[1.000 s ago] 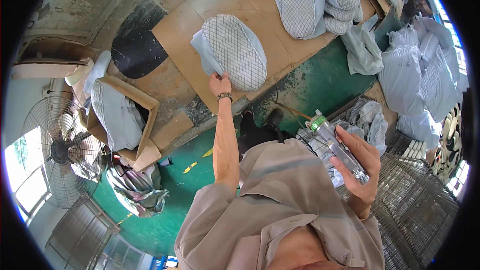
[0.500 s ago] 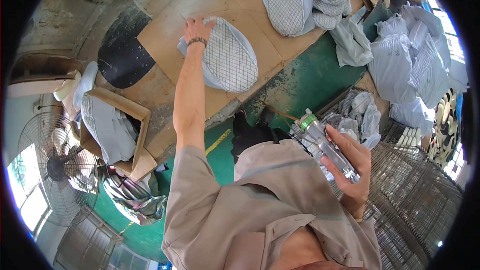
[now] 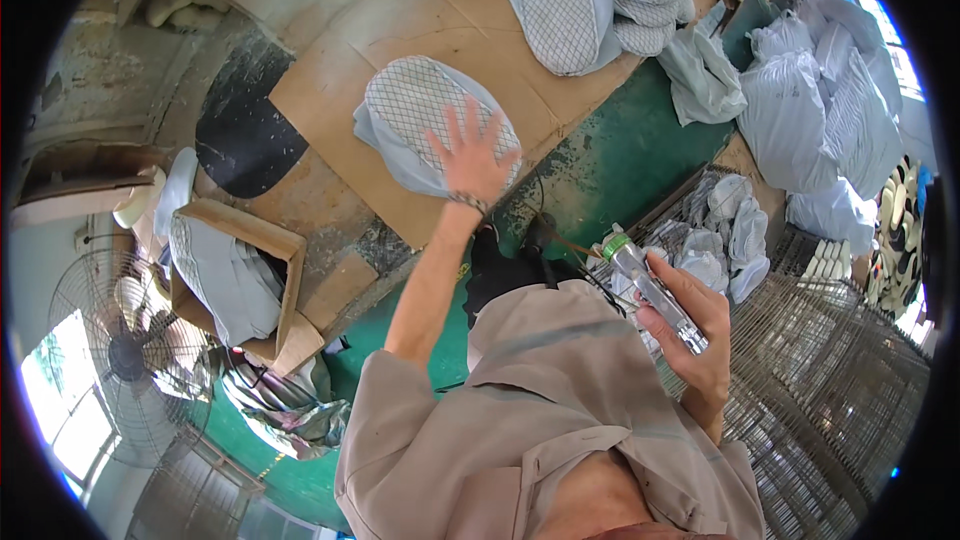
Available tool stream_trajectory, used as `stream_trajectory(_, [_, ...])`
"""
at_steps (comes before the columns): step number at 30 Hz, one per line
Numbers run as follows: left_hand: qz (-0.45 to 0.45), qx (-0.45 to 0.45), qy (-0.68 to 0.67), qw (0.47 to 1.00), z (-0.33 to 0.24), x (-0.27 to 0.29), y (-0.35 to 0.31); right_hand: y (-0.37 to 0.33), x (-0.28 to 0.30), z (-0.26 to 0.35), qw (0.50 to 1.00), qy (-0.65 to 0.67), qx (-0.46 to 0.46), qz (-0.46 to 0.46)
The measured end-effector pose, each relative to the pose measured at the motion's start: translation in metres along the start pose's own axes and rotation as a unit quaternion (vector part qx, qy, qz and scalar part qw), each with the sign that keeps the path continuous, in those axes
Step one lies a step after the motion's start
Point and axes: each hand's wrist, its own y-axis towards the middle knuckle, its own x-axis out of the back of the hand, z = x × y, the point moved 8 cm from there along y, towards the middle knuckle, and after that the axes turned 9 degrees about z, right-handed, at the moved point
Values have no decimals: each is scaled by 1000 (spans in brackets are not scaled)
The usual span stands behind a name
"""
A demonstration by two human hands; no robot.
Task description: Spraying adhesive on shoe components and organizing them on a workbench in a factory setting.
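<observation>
A cardboard-covered worktop holds an oval, pale grey fabric piece (image 3: 410, 105) with a dark diamond grid on top. Plain grey fabric edges stick out from beneath it. My left hand (image 3: 475, 152) lies over its near right end, fingers spread and palm down. At my right side, my right hand (image 3: 690, 315) is closed round a clear, tube-shaped object (image 3: 650, 290) with a green collar, tilted so the collar points up and left. The object's exact kind is not clear.
More gridded fabric pieces (image 3: 557, 5) lie at the worktop's far right. To the left stand a cardboard box (image 3: 290, 275) of grey sheets and a fan (image 3: 128, 355). White bags (image 3: 800, 100) and wire racks (image 3: 800, 390) fill the right side.
My left hand has moved from the fabric piece's far left edge to its near right end, fingers spreading. The piece has shifted slightly left. My right hand keeps its hold on the clear tube-shaped object.
</observation>
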Motion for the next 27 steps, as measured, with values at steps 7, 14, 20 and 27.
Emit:
stream_trajectory(7, [-29,7,-2,1000,44,-70,-25,3,1,31,995,-24,76,65])
stream_trajectory(14, [-34,10,3,999,34,-67,-26,0,8,46,993,-29,96,69])
stream_trajectory(20, [-51,7,-11,999,31,-62,-30,-6,17,66,994,-41,93,45])
stream_trajectory(27, [-134,1,-120,984,9,-30,-77,-15,32,43,998,-64,15,3])
